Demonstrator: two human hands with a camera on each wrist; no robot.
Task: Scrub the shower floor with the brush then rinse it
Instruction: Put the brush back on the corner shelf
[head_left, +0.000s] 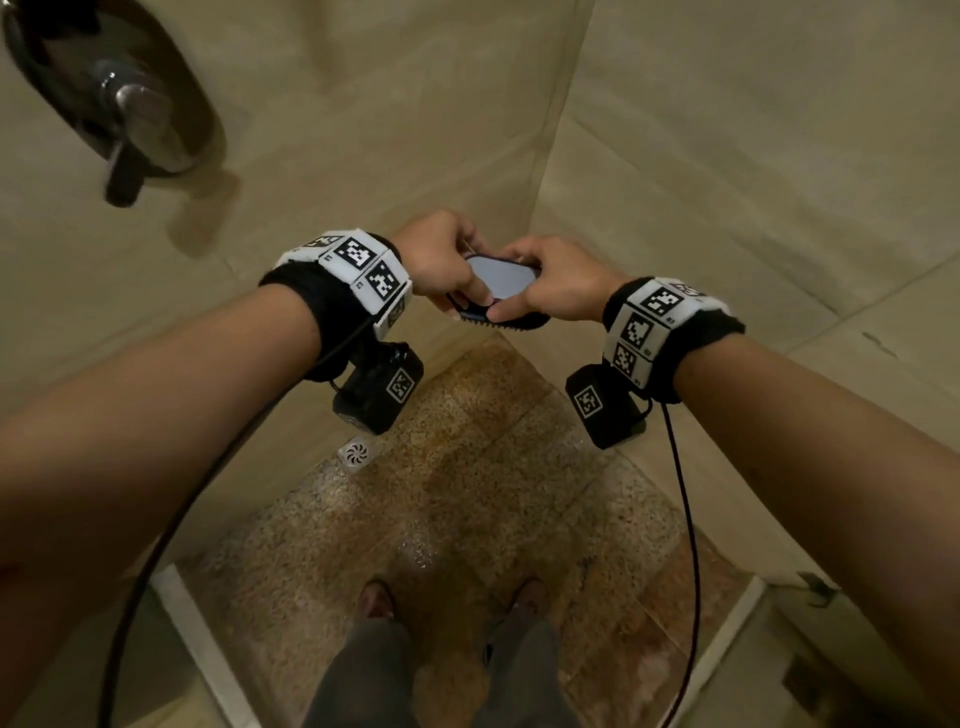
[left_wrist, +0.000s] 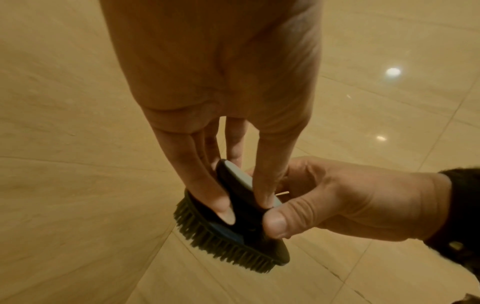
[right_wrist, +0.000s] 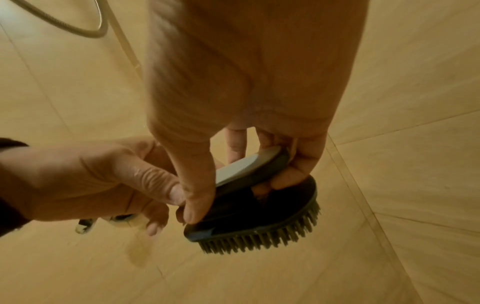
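Observation:
A dark oval scrub brush (head_left: 498, 291) with a pale grey top pad and short dark bristles hangs in the air at chest height, bristles down. Both hands hold it. My left hand (head_left: 447, 265) pinches its left end with thumb and fingers; in the left wrist view those fingers (left_wrist: 221, 197) sit on the brush (left_wrist: 233, 232). My right hand (head_left: 550, 280) grips the right end, fingers curled under the handle of the brush (right_wrist: 259, 209) in the right wrist view. Far below lies the wet speckled brown shower floor (head_left: 467, 519).
A chrome mixer handle (head_left: 130, 119) sticks out of the beige tiled wall at upper left. A round floor drain (head_left: 356, 451) sits by the left wall. My feet (head_left: 452, 603) stand on the floor's near part. A shower hose (right_wrist: 85, 26) loops on the wall.

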